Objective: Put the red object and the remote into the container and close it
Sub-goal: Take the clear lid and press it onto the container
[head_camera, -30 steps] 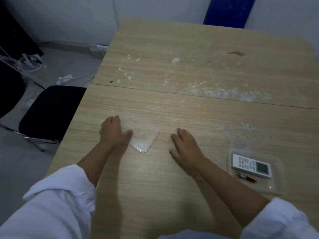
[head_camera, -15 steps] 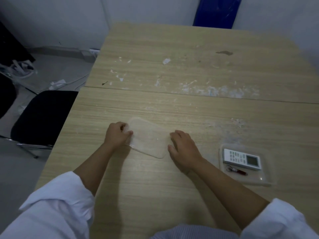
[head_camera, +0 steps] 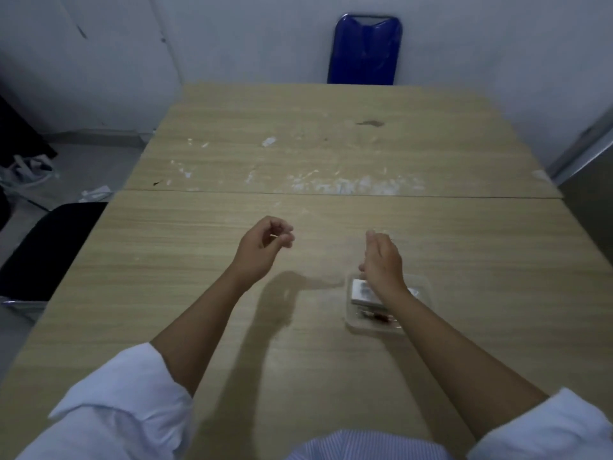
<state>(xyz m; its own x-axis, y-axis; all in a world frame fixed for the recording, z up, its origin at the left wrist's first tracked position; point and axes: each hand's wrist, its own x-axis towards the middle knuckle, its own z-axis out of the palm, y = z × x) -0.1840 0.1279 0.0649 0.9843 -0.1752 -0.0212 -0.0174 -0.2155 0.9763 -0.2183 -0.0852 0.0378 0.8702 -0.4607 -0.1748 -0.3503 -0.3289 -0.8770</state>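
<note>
A clear plastic container [head_camera: 425, 284] sits on the wooden table [head_camera: 331, 154], right of centre. In it lie the white remote [head_camera: 361, 291] and, nearer me, the small red object [head_camera: 382, 319]. My right forearm crosses over the container and hides part of both. Both hands are raised above the table. My left hand [head_camera: 262, 247] has its fingers pinched, and my right hand [head_camera: 381, 260] is held edge-on just beyond the container. The transparent lid [head_camera: 331, 244] spans the gap between them, almost invisible, with a faint shadow on the table below.
A blue chair back [head_camera: 364, 49] stands at the table's far edge. A black chair seat [head_camera: 43, 247] is beside the left edge. Clutter and cables [head_camera: 26, 174] lie on the floor at far left. White scuffs mark the table's middle seam.
Both hands lifted the lid off the table and carried it right, towards the container. The camera view tilted up and shifted right.
</note>
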